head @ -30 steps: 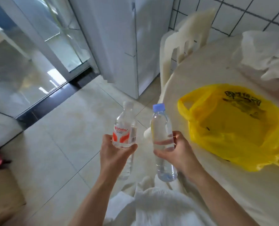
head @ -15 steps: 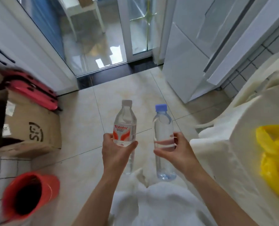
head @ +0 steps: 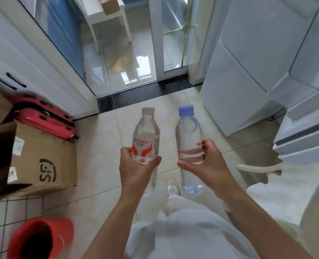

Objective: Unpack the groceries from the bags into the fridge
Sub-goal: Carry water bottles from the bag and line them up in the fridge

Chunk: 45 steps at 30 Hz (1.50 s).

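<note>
I hold two clear water bottles upright in front of me above the tiled floor. My left hand grips the white-capped bottle with a red and white label around its lower half. My right hand grips the blue-capped bottle at its middle; this one has no label. The white fridge stands at the upper right with its doors closed, roughly a step beyond the bottles.
A cardboard box and a red suitcase sit at the left. A red bucket stands at the lower left. Glass sliding doors are straight ahead. A white chair and table edge are at the right.
My view has swung left, away from the table and yellow bag, toward the glass doors and fridge. Both bottles stay in my hands in the same grip.
</note>
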Tool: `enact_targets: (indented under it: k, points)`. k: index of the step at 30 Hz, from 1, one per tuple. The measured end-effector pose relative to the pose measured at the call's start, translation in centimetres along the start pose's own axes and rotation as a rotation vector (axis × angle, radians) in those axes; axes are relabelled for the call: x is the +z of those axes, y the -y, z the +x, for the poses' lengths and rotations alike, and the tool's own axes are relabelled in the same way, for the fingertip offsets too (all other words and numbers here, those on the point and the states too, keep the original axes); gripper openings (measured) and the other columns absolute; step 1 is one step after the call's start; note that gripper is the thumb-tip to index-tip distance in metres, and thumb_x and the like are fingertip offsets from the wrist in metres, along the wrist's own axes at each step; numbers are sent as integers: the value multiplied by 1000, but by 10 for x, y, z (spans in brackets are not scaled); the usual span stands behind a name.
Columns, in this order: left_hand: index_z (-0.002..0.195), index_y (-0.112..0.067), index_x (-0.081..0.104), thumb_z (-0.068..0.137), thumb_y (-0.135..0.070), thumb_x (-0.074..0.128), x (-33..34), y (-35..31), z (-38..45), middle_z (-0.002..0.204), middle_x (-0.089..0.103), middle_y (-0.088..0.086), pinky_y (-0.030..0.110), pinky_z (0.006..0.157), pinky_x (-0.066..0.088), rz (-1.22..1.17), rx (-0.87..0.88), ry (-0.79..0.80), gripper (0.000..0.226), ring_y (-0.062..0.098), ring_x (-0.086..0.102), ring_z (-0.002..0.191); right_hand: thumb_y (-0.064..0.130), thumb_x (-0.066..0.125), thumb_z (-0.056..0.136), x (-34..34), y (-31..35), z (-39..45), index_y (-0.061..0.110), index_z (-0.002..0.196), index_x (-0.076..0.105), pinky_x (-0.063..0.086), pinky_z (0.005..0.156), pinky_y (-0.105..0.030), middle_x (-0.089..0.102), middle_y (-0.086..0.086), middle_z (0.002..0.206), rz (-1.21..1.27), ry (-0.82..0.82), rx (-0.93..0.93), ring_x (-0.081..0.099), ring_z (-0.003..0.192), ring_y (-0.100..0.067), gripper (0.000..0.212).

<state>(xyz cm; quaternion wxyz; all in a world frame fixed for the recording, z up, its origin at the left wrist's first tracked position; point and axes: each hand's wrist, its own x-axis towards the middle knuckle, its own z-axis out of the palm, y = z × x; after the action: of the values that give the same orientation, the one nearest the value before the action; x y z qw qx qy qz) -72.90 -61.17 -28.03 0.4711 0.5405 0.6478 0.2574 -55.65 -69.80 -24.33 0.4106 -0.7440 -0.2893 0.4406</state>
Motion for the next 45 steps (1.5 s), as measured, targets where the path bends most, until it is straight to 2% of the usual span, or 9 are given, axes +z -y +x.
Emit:
enact_targets:
  k: [7, 11, 14, 17, 19, 23, 34, 40, 45]
  points:
    - [97, -32, 44, 58, -29, 91, 35, -62, 83, 96, 61, -11, 16, 64, 50, -10, 117, 55, 62, 4, 64, 83, 27, 90, 59, -19, 51, 87, 23, 108, 45, 57, 82, -42, 68, -2, 105, 6, -108, -55, 70, 89, -15, 66]
    - [99, -32, 44, 58, -32, 91, 51, -89, 130, 96, 60, -14, 16, 66, 50, 7, 170, 123, 63, 3, 64, 85, 28, 90, 59, -25, 67, 129, 27, 104, 44, 56, 82, -41, 69, -1, 104, 32, -186, -44, 71, 89, -13, 65]
    - [98, -28, 47, 55, -33, 92, 61, -109, 171, 93, 62, -13, 22, 69, 54, 23, 213, 169, 62, 2, 65, 83, 28, 91, 56, -23, 76, 162, 32, 99, 46, 56, 76, -33, 68, 6, 99, 37, -260, -26, 68, 84, -2, 62]
    - [94, -33, 47, 55, -35, 91, 68, -131, 218, 91, 61, -17, 13, 65, 52, 32, 268, 229, 59, -6, 64, 79, 27, 92, 53, -17, 90, 198, 36, 95, 46, 51, 69, -25, 65, 9, 95, 56, -339, -9, 65, 81, 4, 63]
    - [92, -35, 46, 56, -35, 91, 73, -148, 251, 90, 60, -18, 5, 59, 48, 44, 308, 280, 57, -13, 61, 82, 27, 92, 53, -12, 102, 223, 36, 94, 46, 54, 73, -30, 67, 7, 96, 76, -385, 5, 67, 82, 0, 63]
    - [91, -33, 49, 56, -34, 91, 78, -186, 316, 86, 62, -17, 1, 56, 44, 65, 369, 368, 55, -10, 62, 79, 28, 91, 55, -3, 133, 265, 34, 95, 44, 55, 83, -42, 71, 3, 97, 106, -473, 10, 70, 88, -9, 62]
    - [91, -28, 52, 55, -27, 93, 156, -286, 414, 83, 64, -11, 2, 55, 44, 67, 506, 636, 55, -7, 63, 73, 26, 91, 56, -26, 187, 341, 25, 104, 51, 56, 82, -40, 71, 7, 94, 202, -748, 66, 69, 86, -7, 62]
    - [90, -27, 54, 54, -28, 92, 225, -340, 425, 81, 66, -9, 9, 56, 48, 25, 561, 742, 53, -1, 66, 70, 19, 91, 55, -84, 196, 376, 27, 102, 52, 55, 75, -28, 71, 9, 91, 259, -890, 28, 69, 81, -1, 62]
    - [90, -33, 52, 49, -35, 92, 289, -394, 426, 81, 66, -14, 3, 57, 45, -21, 624, 757, 57, -7, 64, 72, 22, 92, 54, -149, 206, 405, 30, 101, 51, 50, 63, -8, 69, 24, 90, 235, -985, -67, 68, 78, 4, 62]
